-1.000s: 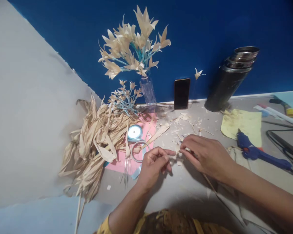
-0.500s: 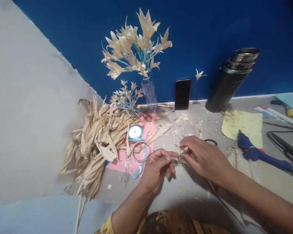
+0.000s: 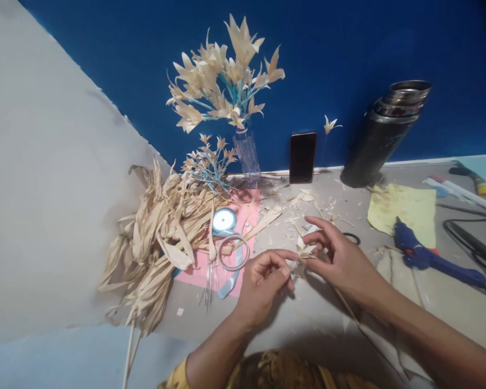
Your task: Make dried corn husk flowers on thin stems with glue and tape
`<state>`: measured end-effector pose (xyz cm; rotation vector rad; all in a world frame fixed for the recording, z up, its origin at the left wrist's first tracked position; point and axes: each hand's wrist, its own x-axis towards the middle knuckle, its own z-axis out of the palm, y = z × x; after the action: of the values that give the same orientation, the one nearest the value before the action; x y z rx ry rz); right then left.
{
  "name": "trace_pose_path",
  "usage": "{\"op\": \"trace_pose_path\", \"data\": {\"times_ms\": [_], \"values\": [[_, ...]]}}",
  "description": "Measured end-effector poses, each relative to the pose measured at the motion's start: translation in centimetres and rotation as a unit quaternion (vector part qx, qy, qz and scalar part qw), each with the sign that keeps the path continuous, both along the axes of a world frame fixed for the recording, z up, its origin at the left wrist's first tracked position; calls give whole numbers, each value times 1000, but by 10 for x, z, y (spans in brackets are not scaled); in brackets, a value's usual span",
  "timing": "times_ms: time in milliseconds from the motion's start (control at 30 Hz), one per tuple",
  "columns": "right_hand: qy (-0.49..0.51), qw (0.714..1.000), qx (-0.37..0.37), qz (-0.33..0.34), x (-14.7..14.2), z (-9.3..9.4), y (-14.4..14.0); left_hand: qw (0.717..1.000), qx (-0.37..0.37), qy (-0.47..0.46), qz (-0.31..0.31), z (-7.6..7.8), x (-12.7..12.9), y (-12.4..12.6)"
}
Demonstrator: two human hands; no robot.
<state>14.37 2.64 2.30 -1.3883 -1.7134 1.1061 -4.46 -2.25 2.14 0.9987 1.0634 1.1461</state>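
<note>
no writing reads; both the left hand (image 3: pixel 263 281) and right hand (image 3: pixel 336 256) pinch the husk flower (image 3: pixel 303 249), right fingers now spread toward 12 o'clock.

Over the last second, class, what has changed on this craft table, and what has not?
The right hand has opened its fingers and turned, showing the small husk flower pinched between both hands. The left hand has stayed close, still gripping it. The husk pile, phone and glue gun have not moved.

Bare forearms, left hand (image 3: pixel 263 283) and right hand (image 3: pixel 340 259) — yellow sleeve edge.
</note>
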Motion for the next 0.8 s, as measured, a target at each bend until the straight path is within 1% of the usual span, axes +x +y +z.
{"op": "trace_pose_path", "data": {"times_ms": [100, 200, 333, 467, 600, 700, 800], "values": [[74, 996, -55, -15, -3, -1, 0, 1000, -5, -11, 0, -4, 2, 1], [105, 991, -72, -28, -5, -1, -1, 1000, -16, -23, 6, -8, 4, 1], [113, 991, -49, -51, -7, -1, -5, 999, -25, -22, 8, -7, 7, 2], [116, 991, -14, -69, -6, -2, -7, 1000, -23, -2, 12, 1, 10, 3], [107, 991, 15, -80, -6, -1, -8, 999, -18, 34, 31, 7, 17, 2], [99, 991, 32, -84, -6, 0, -8, 995, 10, 88, 45, 6, 22, -1], [82, 991, 47, -92, -5, 0, -8, 977, 94, 184, 50, 4, 23, -2]]}}
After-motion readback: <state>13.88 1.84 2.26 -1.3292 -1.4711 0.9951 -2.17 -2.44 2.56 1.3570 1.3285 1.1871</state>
